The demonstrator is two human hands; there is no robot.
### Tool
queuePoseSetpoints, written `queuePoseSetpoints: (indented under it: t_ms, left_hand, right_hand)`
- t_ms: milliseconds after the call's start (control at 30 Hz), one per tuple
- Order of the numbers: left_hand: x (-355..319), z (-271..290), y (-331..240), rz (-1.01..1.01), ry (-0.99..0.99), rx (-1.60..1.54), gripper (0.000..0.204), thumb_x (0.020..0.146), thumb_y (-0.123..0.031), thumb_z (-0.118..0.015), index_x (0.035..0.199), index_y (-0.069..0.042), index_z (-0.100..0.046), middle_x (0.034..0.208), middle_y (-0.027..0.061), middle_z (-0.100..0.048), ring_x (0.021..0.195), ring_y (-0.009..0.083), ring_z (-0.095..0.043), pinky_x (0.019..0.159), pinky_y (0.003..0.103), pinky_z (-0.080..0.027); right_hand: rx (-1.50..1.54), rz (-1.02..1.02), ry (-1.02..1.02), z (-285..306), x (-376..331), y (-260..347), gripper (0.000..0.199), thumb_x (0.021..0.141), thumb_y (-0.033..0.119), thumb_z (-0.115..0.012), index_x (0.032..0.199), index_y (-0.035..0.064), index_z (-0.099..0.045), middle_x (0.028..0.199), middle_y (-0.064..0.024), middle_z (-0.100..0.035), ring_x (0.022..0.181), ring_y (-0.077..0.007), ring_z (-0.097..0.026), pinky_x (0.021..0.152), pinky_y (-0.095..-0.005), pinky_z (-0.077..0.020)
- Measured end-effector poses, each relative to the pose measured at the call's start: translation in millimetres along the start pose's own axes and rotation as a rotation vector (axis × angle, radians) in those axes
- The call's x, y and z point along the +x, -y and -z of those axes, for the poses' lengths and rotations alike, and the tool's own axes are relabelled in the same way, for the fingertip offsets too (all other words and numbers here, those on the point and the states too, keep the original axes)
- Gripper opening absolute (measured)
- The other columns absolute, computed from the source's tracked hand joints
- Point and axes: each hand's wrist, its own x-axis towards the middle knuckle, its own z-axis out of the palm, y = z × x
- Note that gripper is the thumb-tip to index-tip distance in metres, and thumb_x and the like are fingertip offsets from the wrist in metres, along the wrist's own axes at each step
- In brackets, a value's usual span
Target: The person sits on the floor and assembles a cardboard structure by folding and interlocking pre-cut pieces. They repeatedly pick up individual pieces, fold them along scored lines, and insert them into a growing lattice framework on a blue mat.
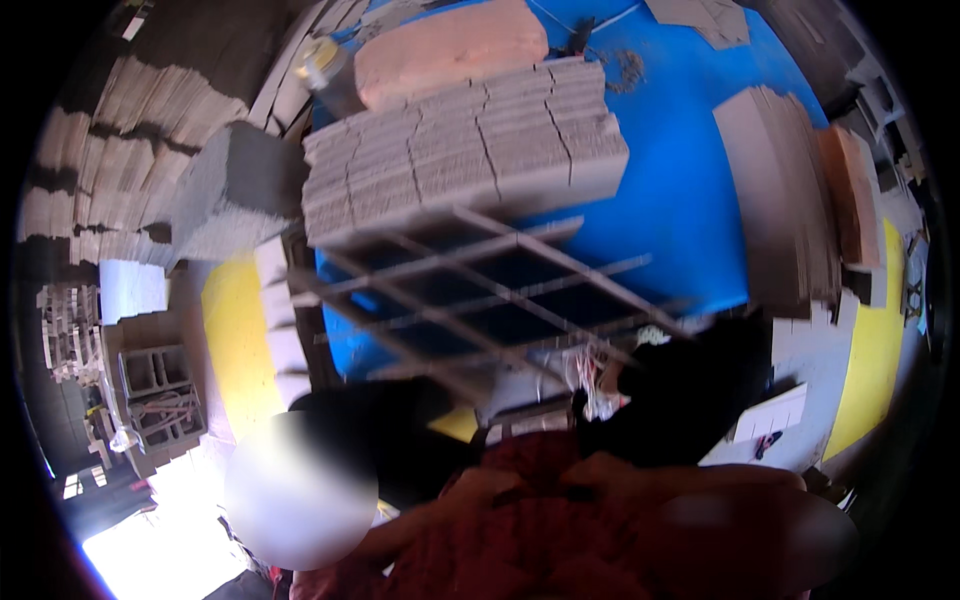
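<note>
A cardboard grid (470, 290) of crossed strips hangs tilted over a blue table (680, 190). Behind it lies a thick stack of slotted cardboard strips (460, 140). My left hand (370, 420), dark-covered, is at the grid's near left corner. My right hand (680, 385), also dark, is at the grid's near right edge, next to a bundle of white and red strings (597, 385). The blur hides the fingers of both hands, so I cannot make out their grip. My red checked shirt (540, 520) fills the bottom.
A pink foam block (450, 45) lies at the table's far end. A tall stack of brown cardboard sheets (775, 200) stands on the right. More strip stacks (130, 120) and finished grids (155, 395) are on the left. Yellow floor marks (235, 340) show beside the table.
</note>
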Motion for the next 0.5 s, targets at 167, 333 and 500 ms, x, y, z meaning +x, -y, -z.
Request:
queuePoseSetpoints:
  t_ms: [167, 333, 500]
  left_hand:
    - [48.3, 54.6, -9.4, 0.182, 0.025, -0.126, 0.028, 0.082, -0.013, -0.067, 0.109, -0.008, -0.065, 0.092, 0.0094, -0.065, 0.083, 0.0223, -0.064, 0.073, 0.029, -0.05]
    - [77.8, 81.6, -28.6, 0.29, 0.036, -0.234, 0.028, 0.083, -0.014, -0.068, 0.11, -0.008, -0.065, 0.093, 0.0088, -0.066, 0.083, 0.0208, -0.064, 0.073, 0.029, -0.05]
    - [86.6, 96.2, -68.7, 0.321, 0.049, -0.29, 0.028, 0.083, -0.015, -0.068, 0.11, -0.008, -0.064, 0.093, 0.0081, -0.066, 0.083, 0.0194, -0.064, 0.073, 0.029, -0.05]
  right_hand:
    - [0.264, -0.357, 0.214, 84.3, 42.6, 16.0, 0.038, 0.082, 0.022, -0.067, 0.115, 0.0037, -0.063, 0.111, -0.0169, -0.065, 0.096, -0.032, -0.066, 0.082, -0.0398, -0.0508]
    - [0.32, -0.426, 0.082, 136.1, 46.1, 17.7, 0.039, 0.082, 0.023, -0.067, 0.116, 0.0042, -0.062, 0.111, -0.0169, -0.065, 0.097, -0.0316, -0.066, 0.082, -0.0394, -0.0507]
    - [0.326, -0.486, -0.136, 168.9, 37.0, 55.7, 0.04, 0.082, 0.023, -0.067, 0.117, 0.0048, -0.062, 0.111, -0.0169, -0.066, 0.097, -0.0312, -0.066, 0.083, -0.039, -0.0506]
